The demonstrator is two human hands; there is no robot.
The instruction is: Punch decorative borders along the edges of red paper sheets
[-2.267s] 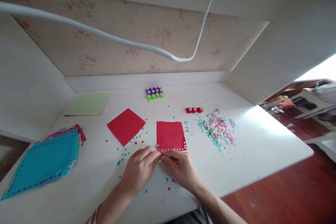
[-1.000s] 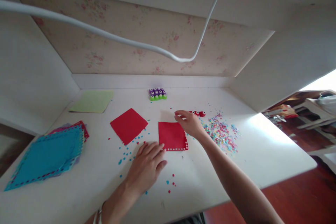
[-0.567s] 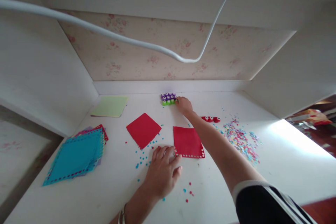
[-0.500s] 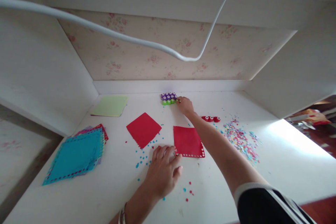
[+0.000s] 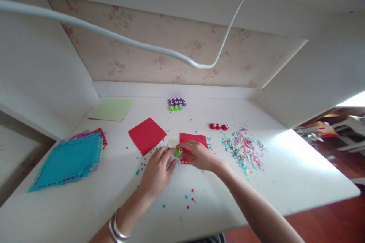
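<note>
The right hand (image 5: 199, 155) grasps a small rounded green piece with a dark-centred white top (image 5: 178, 153), its thumb and fingers bent around it at the left edge of a red paper square with a row of small holes near its lower edge (image 5: 194, 138). The left hand (image 5: 156, 171), with silvery bracelets (image 5: 114, 228) at its wrist, meets the piece from the other side, its fingers curled close; whether it grips the piece or the paper beneath, I cannot tell. The right hand covers part of the red square, which lies on a white tabletop (image 5: 222, 201). To its left lies a second red paper square, turned cornerwise (image 5: 147, 134), with tiny blue paper bits (image 5: 142, 164) scattered between it and the left hand. Farther left are a loose stack of sheets topped by a blue one with punched edges (image 5: 70, 159) and, behind that, a pile of pale green sheets (image 5: 111, 109). Toward the back, rows of small purple pieces (image 5: 176, 101) stand behind three green ones (image 5: 176, 108). Three red pieces with white tops (image 5: 219, 126) sit in a row at the right, near a spread of multicoloured confetti (image 5: 242, 146)
</note>
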